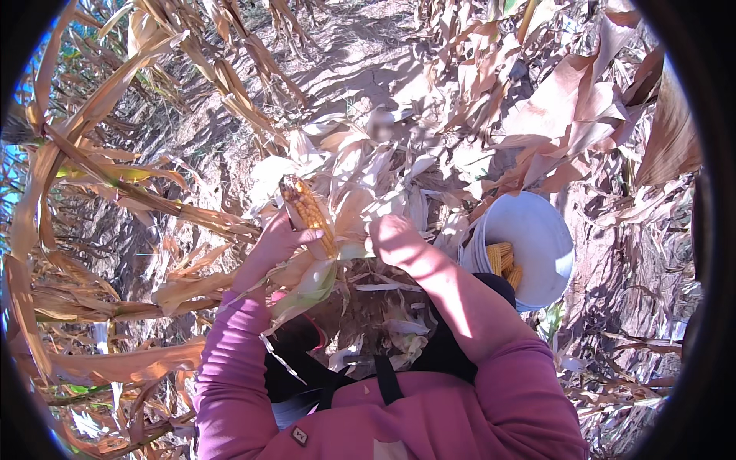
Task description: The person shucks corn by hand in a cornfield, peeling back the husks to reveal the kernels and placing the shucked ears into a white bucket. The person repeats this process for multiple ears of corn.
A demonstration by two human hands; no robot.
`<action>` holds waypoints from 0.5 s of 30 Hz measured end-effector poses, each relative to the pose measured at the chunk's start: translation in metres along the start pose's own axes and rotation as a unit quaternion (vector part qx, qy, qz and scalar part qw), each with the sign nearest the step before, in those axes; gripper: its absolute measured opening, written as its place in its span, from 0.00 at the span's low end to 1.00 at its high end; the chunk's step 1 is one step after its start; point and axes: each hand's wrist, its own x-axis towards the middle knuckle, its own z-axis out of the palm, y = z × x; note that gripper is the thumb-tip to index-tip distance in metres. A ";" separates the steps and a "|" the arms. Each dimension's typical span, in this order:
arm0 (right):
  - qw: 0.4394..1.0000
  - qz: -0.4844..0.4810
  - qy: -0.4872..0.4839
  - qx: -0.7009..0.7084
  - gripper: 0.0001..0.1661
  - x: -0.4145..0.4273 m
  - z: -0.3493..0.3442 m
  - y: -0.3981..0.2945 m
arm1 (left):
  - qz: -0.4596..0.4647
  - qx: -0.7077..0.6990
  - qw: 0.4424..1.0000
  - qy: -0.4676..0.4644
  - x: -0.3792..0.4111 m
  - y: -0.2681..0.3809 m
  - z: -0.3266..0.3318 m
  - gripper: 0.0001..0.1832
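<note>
My left hand (283,237) is closed around an ear of corn (309,211), thumb across its yellow kernels. The ear tilts with its dark tip up and to the left. Pale green-white husk leaves (307,284) hang from its lower end, below my wrist. To the right of the ear, my right hand (394,238) is a fist, pinching a strip of husk (353,250) that stretches towards the base of the ear. Its fingertips are partly hidden from view.
A white plastic bucket (543,247) stands tilted at my right, with several husked ears of corn (503,261) inside. Dry husks (351,155) are heaped before me. Dried corn stalks (155,201) lean in from the left, and broad dry leaves (569,115) overhang the right.
</note>
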 end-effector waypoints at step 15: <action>0.958 0.066 -0.245 0.137 0.09 0.007 -0.023 0.012 | -0.078 0.054 0.992 0.085 -0.019 0.016 -0.023 0.26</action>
